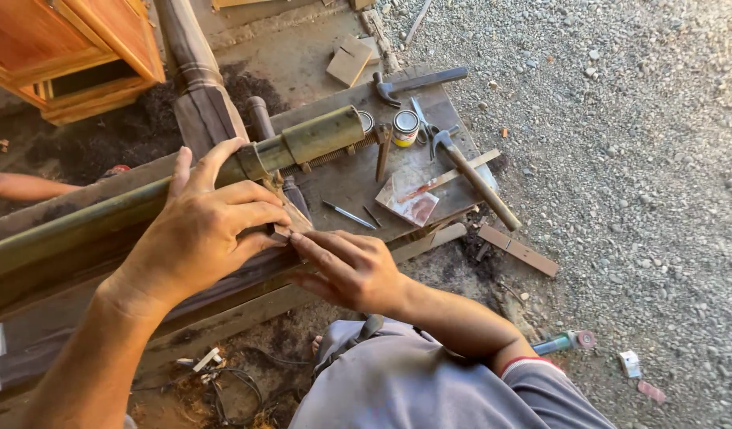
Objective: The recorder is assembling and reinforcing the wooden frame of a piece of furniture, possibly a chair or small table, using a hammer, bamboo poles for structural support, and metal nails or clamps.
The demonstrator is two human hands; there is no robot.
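Note:
My left hand (203, 226) lies over a long green metal clamp bar (64, 230) on a dark wooden workpiece (207, 119), fingers pressed on a small wooden piece (290, 222) beside the bar. My right hand (346, 270) comes in from the right, its index finger and thumb pinching the same small piece. The clamp's thick green sleeve (322, 135) and its threaded screw (338, 155) lie just beyond my hands.
On the dark board (342, 187) lie two claw hammers (473, 179) (418, 82), a small tin (405, 127), scissors, a sandpaper sheet (406, 199) and a pen. An orange wooden cabinet (72, 48) stands top left. Another person's arm (21, 187) reaches in at left. Gravel lies right.

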